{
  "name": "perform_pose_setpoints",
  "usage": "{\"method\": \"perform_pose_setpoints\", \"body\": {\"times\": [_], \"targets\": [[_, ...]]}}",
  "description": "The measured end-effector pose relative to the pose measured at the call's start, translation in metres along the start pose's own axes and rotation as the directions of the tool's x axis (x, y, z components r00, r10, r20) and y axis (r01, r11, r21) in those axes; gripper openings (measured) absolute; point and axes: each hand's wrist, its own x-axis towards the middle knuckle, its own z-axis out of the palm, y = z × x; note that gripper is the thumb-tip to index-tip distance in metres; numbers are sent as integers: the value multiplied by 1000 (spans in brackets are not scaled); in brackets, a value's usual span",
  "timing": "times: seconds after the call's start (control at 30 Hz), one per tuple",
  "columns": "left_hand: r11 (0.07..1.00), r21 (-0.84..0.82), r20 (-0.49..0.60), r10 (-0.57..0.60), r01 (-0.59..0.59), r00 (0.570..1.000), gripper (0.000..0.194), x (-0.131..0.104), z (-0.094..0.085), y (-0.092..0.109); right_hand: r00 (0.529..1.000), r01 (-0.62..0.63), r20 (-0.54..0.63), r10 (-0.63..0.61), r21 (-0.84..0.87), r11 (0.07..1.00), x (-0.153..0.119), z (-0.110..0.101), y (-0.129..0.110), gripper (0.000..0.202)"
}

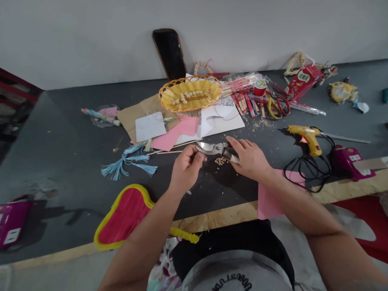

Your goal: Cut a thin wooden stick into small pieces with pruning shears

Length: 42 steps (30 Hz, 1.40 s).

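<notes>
My right hand (249, 157) is wrapped round the handles of a pair of pruning shears (218, 148), whose curved metal blades point left. Close to the blade tips, my left hand (187, 165) is closed in a pinch on a thin wooden stick (169, 152), which sticks out to the left; the part between the fingers is hidden. Below the shears lies a small heap of short pale cut pieces (222, 161) on the dark table. A yellow basket (169, 95) behind my hands has some small pale pieces in it.
Pink paper (176, 135), a white card (150, 126) and blue tassels (119, 165) lie left of centre. A red heart-shaped fan with yellow edging (127, 214) sits near the front edge. To the right are scissors (274, 108), a glue gun (307, 135) and its coiled black cable.
</notes>
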Motion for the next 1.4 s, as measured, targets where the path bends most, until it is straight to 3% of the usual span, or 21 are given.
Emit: {"method": "perform_pose_setpoints", "body": {"times": [0.3,0.5,0.77,1.1,1.3,1.4], "targets": [[995,-94,27,-27,29,999,32,-1,2,2,1000,-3,-17,1,-76,997,-2,-3,-1,51],[999,22,-11,25,-25,1000,29,1,0,-4,1000,-6,3,6,-71,997,2,0,2,63],[999,-24,-18,25,-25,1000,27,-2,-3,-7,997,63,50,-62,-17,998,-2,-6,-2,72],[989,-139,82,-44,55,996,31,0,-6,-4,995,93,-19,-93,2,996,0,-2,5,56],[979,-185,45,-82,89,996,31,-1,0,0,998,65,-6,-65,-74,995,-2,-6,1,50],[981,-180,5,-65,64,998,29,1,3,-2,997,56,-56,-60,-72,996,-1,-3,1,50]]}}
